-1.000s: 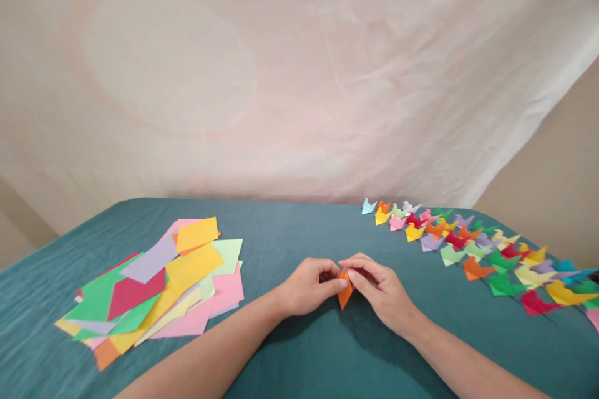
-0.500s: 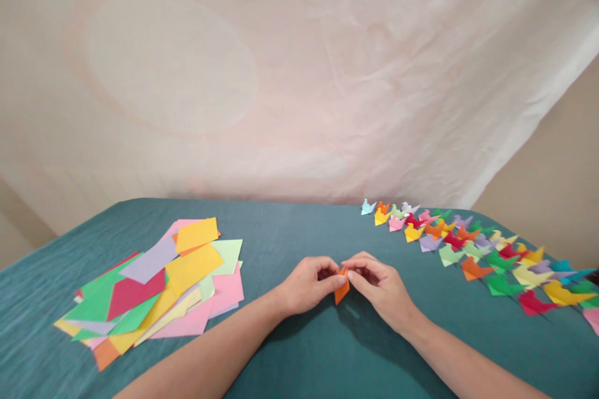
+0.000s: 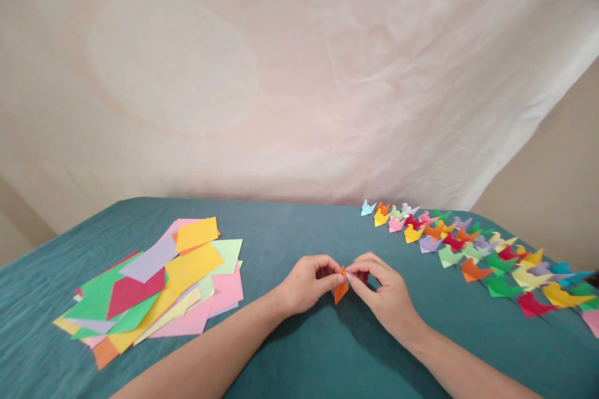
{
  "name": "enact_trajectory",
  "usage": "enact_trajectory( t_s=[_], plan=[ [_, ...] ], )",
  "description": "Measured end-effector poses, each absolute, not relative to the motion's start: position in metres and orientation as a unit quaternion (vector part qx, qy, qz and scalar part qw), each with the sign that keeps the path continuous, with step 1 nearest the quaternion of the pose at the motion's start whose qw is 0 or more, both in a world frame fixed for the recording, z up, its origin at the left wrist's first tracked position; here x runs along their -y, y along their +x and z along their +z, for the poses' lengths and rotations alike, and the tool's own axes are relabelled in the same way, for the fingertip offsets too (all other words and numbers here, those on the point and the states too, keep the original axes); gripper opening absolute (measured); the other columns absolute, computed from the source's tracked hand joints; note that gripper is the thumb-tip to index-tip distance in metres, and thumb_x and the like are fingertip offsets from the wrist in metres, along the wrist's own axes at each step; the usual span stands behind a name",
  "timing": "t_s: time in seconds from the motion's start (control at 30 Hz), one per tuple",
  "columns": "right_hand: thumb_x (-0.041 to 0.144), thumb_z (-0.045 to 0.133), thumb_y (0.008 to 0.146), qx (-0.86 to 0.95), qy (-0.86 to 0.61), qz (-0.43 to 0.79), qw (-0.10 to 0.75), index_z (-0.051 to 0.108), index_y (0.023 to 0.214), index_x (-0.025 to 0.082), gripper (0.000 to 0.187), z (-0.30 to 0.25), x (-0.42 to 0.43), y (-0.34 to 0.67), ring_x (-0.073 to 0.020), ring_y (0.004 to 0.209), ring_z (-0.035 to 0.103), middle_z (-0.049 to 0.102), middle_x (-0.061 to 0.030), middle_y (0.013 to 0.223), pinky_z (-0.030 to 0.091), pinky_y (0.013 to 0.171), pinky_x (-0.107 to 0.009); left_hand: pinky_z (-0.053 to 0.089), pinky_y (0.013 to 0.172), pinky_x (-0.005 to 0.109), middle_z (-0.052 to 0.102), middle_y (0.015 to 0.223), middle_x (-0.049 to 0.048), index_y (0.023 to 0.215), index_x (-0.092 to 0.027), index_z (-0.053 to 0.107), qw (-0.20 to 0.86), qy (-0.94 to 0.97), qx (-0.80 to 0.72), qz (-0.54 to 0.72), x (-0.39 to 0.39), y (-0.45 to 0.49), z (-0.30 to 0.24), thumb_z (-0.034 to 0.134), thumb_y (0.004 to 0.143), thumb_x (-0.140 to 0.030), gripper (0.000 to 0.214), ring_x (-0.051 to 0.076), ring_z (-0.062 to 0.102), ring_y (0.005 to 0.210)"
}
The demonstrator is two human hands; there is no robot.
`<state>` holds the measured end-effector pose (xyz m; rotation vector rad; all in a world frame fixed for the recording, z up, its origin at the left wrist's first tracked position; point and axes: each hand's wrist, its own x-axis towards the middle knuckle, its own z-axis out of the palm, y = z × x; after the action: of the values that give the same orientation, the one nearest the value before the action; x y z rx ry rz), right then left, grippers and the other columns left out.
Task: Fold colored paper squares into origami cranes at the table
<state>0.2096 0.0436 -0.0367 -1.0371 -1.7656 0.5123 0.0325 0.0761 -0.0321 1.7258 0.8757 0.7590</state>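
A small piece of folded orange paper (image 3: 340, 292) is held between the left hand (image 3: 304, 285) and the right hand (image 3: 386, 292), in front of the person. Its long axis is set nearly fore and aft, with the pointed free end directed toward the person and slightly to the left, and the upper end directed away. Neither hand is nearer, since the paper is touched by both: its left edge is clasped by the closed fingers of the left hand, and its upper right part, near the far tip, is pinched by the thumb and forefinger of the right. From the right fingers, the body of the paper therefore lies below and to the left. The pile of loose sheets (image 3: 194, 262) is spread well to the left, and the folded paper birds (image 3: 503, 287) are ranged to the right on the tabletop (image 3: 290, 224). Much of the paper's upper end is hidden by the thumbs, so its folds cannot be made out. Whether the tabletop is touched by the lower tip cannot be told, and the nearest birds are cut off at the right edge
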Motion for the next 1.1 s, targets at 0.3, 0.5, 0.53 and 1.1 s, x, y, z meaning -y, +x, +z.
enact_trajectory(
  t_s=[0.3,0.5,0.53,1.1],
  plan=[
    [0.021,0.056,0.082,0.736,-0.431,0.215,0.476,0.062,0.079,0.020,0.007,-0.0376,-0.0426,0.2107,-0.0154,0.068,0.054,0.057,-0.0029,0.077,0.045,0.063,-0.028,0.043,0.062,0.022,0.066,0.070,0.0010,0.080,-0.012,0.069,0.545,0.678,-0.373,0.323,-0.0741,0.0335,-0.0293,0.064,0.073,-0.036,0.025,0.012,0.056,0.062],
    [0.023,0.056,0.083,0.731,-0.442,0.221,0.471,0.061,0.078,0.020,0.008,-0.0365,-0.0418,0.2100,-0.0156,0.068,0.053,0.057,-0.0027,0.076,0.044,0.063,-0.028,0.042,0.062,0.022,0.065,0.069,0.0017,0.078,-0.011,0.068,0.552,0.665,-0.372,0.338,-0.0734,0.0337,-0.0295,0.065,0.073,-0.035,0.025,0.012,0.055,0.061],
    [0.023,0.055,0.083,0.730,-0.442,0.223,0.470,0.061,0.078,0.020,0.009,-0.0362,-0.0416,0.2097,-0.0155,0.068,0.053,0.057,-0.0027,0.076,0.044,0.063,-0.028,0.043,0.062,0.022,0.065,0.069,0.0018,0.078,-0.011,0.068,0.553,0.664,-0.372,0.339,-0.0737,0.0337,-0.0300,0.065,0.073,-0.035,0.025,0.012,0.055,0.062],
    [0.025,0.051,0.087,0.727,-0.439,0.245,0.469,0.058,0.079,0.019,0.012,-0.0319,-0.0396,0.2062,-0.0150,0.069,0.052,0.054,-0.0017,0.076,0.042,0.065,-0.026,0.041,0.061,0.021,0.066,0.069,0.0030,0.076,-0.010,0.070,0.553,0.640,-0.374,0.380,-0.0713,0.0354,-0.0285,0.068,0.071,-0.037,0.027,0.012,0.055,0.062]
  ],
)
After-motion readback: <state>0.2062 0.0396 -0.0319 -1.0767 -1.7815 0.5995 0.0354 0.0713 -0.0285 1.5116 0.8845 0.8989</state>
